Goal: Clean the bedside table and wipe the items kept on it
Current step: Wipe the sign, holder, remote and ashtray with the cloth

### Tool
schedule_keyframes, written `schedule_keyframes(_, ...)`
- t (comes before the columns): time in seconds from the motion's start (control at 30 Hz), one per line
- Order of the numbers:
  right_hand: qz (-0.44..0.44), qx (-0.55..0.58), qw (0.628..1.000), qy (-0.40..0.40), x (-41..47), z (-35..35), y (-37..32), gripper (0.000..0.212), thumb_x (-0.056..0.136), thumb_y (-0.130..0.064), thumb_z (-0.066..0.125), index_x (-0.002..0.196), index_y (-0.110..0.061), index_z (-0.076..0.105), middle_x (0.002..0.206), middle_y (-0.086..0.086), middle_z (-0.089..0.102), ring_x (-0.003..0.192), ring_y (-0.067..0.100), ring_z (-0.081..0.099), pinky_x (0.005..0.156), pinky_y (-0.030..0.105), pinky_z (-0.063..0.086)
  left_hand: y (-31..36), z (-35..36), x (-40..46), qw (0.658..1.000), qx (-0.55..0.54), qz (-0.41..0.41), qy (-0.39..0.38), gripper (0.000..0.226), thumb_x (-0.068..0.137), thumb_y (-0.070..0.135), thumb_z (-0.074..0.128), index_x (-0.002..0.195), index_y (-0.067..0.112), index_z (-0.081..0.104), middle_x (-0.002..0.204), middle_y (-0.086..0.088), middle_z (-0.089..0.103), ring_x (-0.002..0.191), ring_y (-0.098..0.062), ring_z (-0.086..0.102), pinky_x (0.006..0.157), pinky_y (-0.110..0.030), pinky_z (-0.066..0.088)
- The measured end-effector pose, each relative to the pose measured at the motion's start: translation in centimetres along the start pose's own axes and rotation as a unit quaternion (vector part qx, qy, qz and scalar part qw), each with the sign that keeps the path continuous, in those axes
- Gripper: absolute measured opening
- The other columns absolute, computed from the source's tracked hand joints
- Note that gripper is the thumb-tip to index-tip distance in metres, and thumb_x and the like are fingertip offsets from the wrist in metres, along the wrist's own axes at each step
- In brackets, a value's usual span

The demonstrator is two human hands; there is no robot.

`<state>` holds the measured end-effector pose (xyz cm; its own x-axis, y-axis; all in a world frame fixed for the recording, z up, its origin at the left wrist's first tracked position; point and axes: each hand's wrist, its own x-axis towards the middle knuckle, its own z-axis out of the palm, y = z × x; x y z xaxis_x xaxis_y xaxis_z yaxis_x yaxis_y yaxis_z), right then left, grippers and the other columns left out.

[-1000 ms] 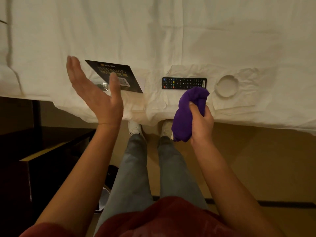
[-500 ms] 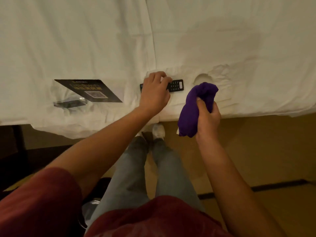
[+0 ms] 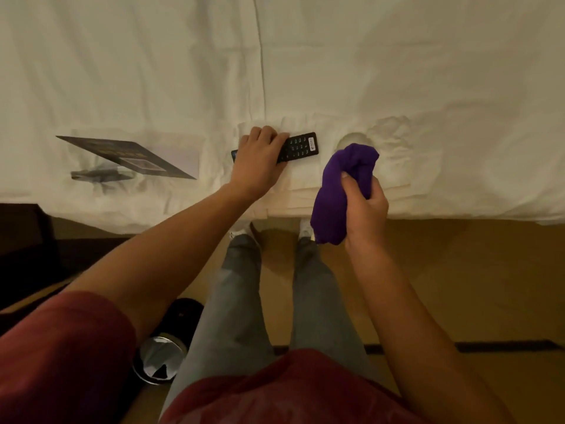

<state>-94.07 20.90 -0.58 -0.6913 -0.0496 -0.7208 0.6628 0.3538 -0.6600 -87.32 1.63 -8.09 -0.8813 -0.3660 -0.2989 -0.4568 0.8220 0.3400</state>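
Two hands are seen from the head cam, both over the near edge of a white-sheeted bed point(image 3: 153, 71).

Head view: the left hand point(image 3: 260, 160) is laid on the black remote point(image 3: 298, 146), which lies flat on the sheet w/ its keypad end sticking out to the right; the fingers are curled over the remote's far edge and the thumb side is hidden, so a full grip can't be confirmed, though the remote is plainly covered and clasped from above. The right hand point(image 3: 363, 206) is closed round a bunched purple cloth point(image 3: 339, 191), held upright just off the bed edge, thumb pressed into the fabric, cloth not touching the remote. A round dent in the sheet point(image 3: 354, 140) is seen behind the cloth's top. A dark card sign point(image 3: 128, 154) is seen further left on the bed, tilted on a clear stand, well apart from the remote. Grey trousers and white shoes are seen below, on a tan floor point(image 3: 458, 286). A small bin w/ a clear liner point(image 3: 160, 359) is stood by the left leg. A dark piece of furniture point(image 3: 24, 249) is at far left; whether it is the tabletop can't be told. Red sleeves fill the bottom of frame.
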Motion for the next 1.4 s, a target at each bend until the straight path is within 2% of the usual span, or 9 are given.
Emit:
schedule_keyframes(0.17,-0.026,0.016,0.999,-0.015,1.7,-1.3,-3.6,0.008,0.084,-0.039,0.075,0.09,-0.045,0.075,0.094,-0.011,0.079,0.087,0.008,0.076,0.07,0.028,0.058,3.2,-2.2,-2.5,0.973,-0.206,-0.101,0.026,0.058,0.096,0.03,0.067,0.148,0.011,0.049,0.132,-0.012,0.056,0.119,-0.026,0.052,0.103,-0.035,0.045)
schedule_keyframes(0.37,-0.16,-0.037,0.985,-0.053,1.8,-0.5,-8.5,0.011,0.09,-0.039,0.072,0.1,-0.044,0.07,0.099,-0.018,0.076,0.094,0.005,0.073,0.078,0.032,0.061,7.4,-6.4,-5.7,0.751,-0.627,-0.204,-0.036,0.04,0.104,0.039,0.053,0.14,0.023,0.061,0.113,0.002,0.072,0.092,-0.016,0.065,0.079,-0.029,0.056)
schedule_keyframes(0.5,-0.242,-0.133,0.96,-0.039,1.6,1.5,-10.4,0.027,0.092,-0.041,0.07,0.115,-0.027,0.069,0.106,-0.007,0.073,0.098,0.008,0.069,0.089,0.036,0.059,9.7,-7.4,-6.3,0.674,-0.7,-0.236,-0.026,0.044,0.106,0.045,0.047,0.124,0.012,0.07,0.097,-0.004,0.074,0.087,-0.019,0.067,0.078,-0.029,0.056)
schedule_keyframes(0.67,-0.323,-0.215,0.921,-0.041,-2.9,4.2,-8.6,0.023,0.092,-0.042,0.069,0.11,-0.028,0.066,0.102,-0.006,0.066,0.089,0.003,0.062,0.077,0.009,0.045,10.0,-8.8,-5.0,0.616,-0.722,-0.298,0.097,0.038,0.101,0.047,0.054,0.108,0.016,0.076,0.1,-0.008,0.078,0.095,-0.023,0.075,0.088,-0.037,0.06)
schedule_keyframes(0.83,-0.289,-0.24,0.921,-0.106,-8.1,3.8,-4.1,0.019,0.093,-0.039,0.069,0.104,-0.024,0.068,0.094,-0.004,0.064,0.083,-0.002,0.06,0.071,0.006,0.043,7.1,-9.9,-4.7,0.431,-0.851,-0.292,0.06,0.054,0.106,0.048,0.044,0.135,0.005,0.059,0.11,-0.007,0.073,0.083,-0.016,0.067,0.076,-0.028,0.057)
schedule_keyframes(1.07,-0.312,-0.168,0.934,0.046,-4.1,7.3,-9.7,0.033,0.093,-0.036,0.071,0.12,-0.017,0.069,0.107,-0.002,0.065,0.092,0.002,0.062,0.079,0.008,0.046,8.5,-9.5,-6.9,0.542,-0.799,-0.259,0.036,0.042,0.109,0.03,0.044,0.13,-0.002,0.06,0.118,-0.02,0.064,0.11,-0.03,0.061,0.103,-0.048,0.049)
schedule_keyframes(1.2,-0.335,-0.192,0.922,0.038,-2.3,9.1,-11.9,0.032,0.095,-0.037,0.067,0.119,-0.017,0.069,0.103,-0.002,0.067,0.087,0.0,0.061,0.074,0.009,0.047,8.8,-10.8,-5.8,0.581,-0.773,-0.241,0.08,0.036,0.111,0.023,0.038,0.125,0.0,0.062,0.118,-0.02,0.064,0.112,-0.028,0.061,0.11,-0.05,0.047)
schedule_keyframes(1.33,-0.318,-0.213,0.924,-0.014,-5.6,7.5,-6.9,0.015,0.095,-0.039,0.067,0.102,-0.025,0.066,0.089,-0.009,0.062,0.076,-0.004,0.057,0.069,0.005,0.042,7.1,-11.2,-4.7,0.56,-0.779,-0.268,0.085,0.029,0.104,0.03,0.052,0.114,0.012,0.072,0.099,-0.008,0.075,0.095,-0.02,0.071,0.083,-0.034,0.059)
schedule_keyframes(1.4,-0.272,-0.23,0.932,-0.062,-6.6,5.9,-4.4,0.009,0.095,-0.04,0.067,0.096,-0.032,0.062,0.086,-0.01,0.063,0.078,-0.001,0.06,0.067,0.008,0.041,6.3,-10.7,-5.1,0.521,-0.8,-0.291,0.058,0.034,0.103,0.033,0.054,0.121,0.009,0.07,0.102,-0.01,0.074,0.098,-0.021,0.071,0.087,-0.034,0.059)
